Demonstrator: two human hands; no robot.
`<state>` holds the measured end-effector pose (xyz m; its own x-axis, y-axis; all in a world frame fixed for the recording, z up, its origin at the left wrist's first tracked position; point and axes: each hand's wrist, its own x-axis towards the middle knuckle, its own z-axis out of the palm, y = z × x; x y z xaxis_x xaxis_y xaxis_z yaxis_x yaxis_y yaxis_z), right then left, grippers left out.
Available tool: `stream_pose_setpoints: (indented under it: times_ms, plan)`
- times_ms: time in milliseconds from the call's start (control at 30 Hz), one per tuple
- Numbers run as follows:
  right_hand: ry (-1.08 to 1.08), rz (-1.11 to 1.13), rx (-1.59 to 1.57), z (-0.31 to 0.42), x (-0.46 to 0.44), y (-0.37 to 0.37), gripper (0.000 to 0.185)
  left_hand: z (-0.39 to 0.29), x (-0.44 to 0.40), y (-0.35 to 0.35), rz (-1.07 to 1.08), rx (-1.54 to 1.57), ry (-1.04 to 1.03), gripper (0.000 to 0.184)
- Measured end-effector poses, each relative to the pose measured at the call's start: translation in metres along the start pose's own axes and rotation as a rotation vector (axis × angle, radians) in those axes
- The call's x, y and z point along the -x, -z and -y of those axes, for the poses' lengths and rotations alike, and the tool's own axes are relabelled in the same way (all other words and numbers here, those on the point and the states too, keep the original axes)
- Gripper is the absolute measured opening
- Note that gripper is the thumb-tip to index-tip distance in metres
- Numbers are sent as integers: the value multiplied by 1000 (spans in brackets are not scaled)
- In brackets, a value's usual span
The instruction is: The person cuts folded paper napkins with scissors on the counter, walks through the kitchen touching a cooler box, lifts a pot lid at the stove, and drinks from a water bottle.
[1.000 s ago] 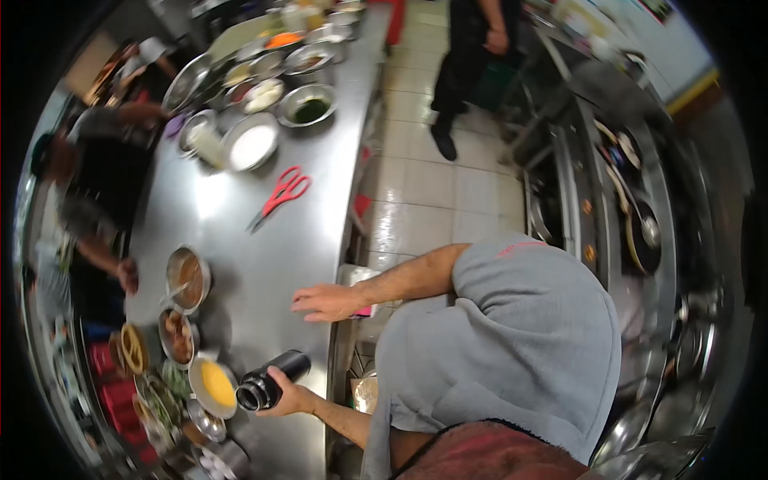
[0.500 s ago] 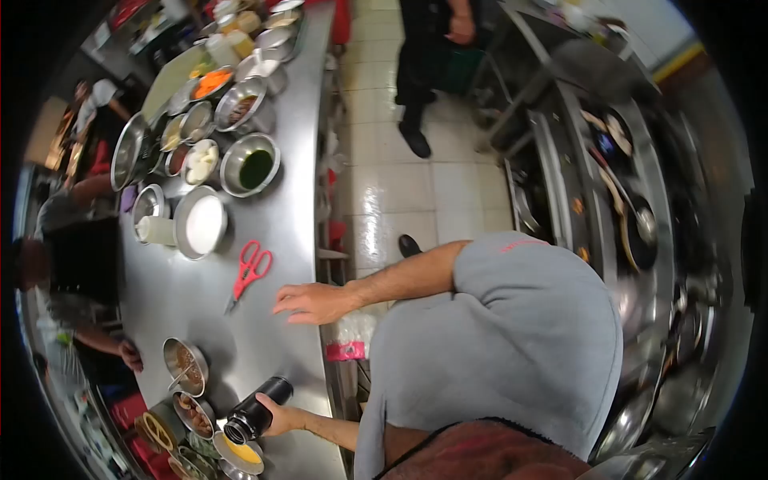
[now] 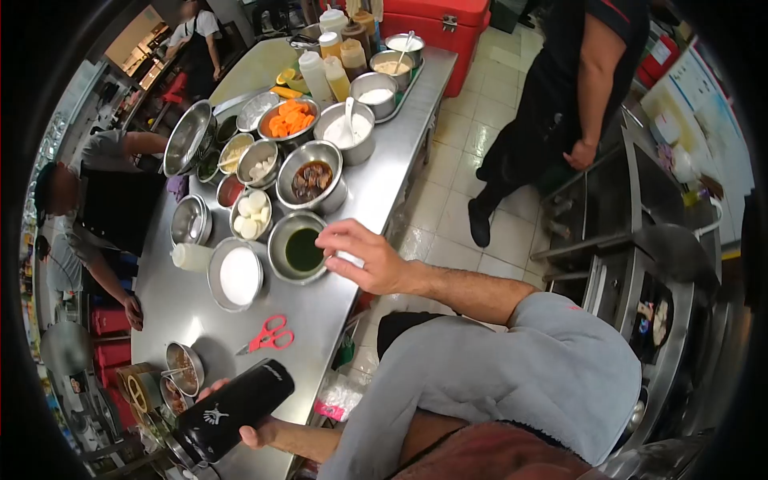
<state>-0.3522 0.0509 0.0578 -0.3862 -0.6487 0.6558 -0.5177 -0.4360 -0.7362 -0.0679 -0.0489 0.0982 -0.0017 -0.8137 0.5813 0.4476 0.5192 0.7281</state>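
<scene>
My left hand [image 3: 262,433] is wrapped round a black water bottle [image 3: 236,408] with a white logo, held tilted over the near part of the steel table [image 3: 164,312]. The bottle hides part of that hand. My right hand [image 3: 366,258] is in the air with fingers apart and slightly bent, holding nothing. Its fingertips overlap the rim of a steel bowl of dark green liquid [image 3: 304,250]; I cannot tell whether they touch. Beside that bowl stands a bowl of white contents [image 3: 241,276]. Red-handled scissors [image 3: 272,336] lie between my hands.
Bowls of carrots [image 3: 290,120], pale chunks [image 3: 251,213] and brown pieces in liquid [image 3: 311,181] crowd the table. Sauce bottles [image 3: 334,76] stand at its far end, near a red cooler [image 3: 432,32]. One person [image 3: 560,104] stands in the aisle, another [image 3: 112,200] across the table.
The black bottle has risen nearer to the camera in my left hand. My right hand has moved up toward the green liquid's bowl. The view has turned, showing more of the table's far end.
</scene>
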Motion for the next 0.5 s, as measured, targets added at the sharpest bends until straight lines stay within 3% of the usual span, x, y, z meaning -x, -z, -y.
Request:
stream_pose_setpoints:
  times_ms: [67,133,200,267,333,400,500]
  plan:
    - [65,-51,15,-17,-25,25,28,17,-9,-36,75,79,-22,87]
    - [109,-96,54,-35,-47,49,29,38,-17,-65,338,232,80,90]
    - [125,-106,122,-51,-66,78,30,60,-24,-94,377,313,145,96]
    - [121,-106,188,-66,-83,108,29,92,-37,-123,612,463,141,98]
    - [19,-166,229,-86,-96,142,29,115,-56,-148,676,501,145,100]
    - [33,-216,317,-109,-108,184,27,132,-79,-178,994,462,240,100]
    - [-28,-410,489,-139,-130,254,28,155,-94,-231,1056,535,253,100]
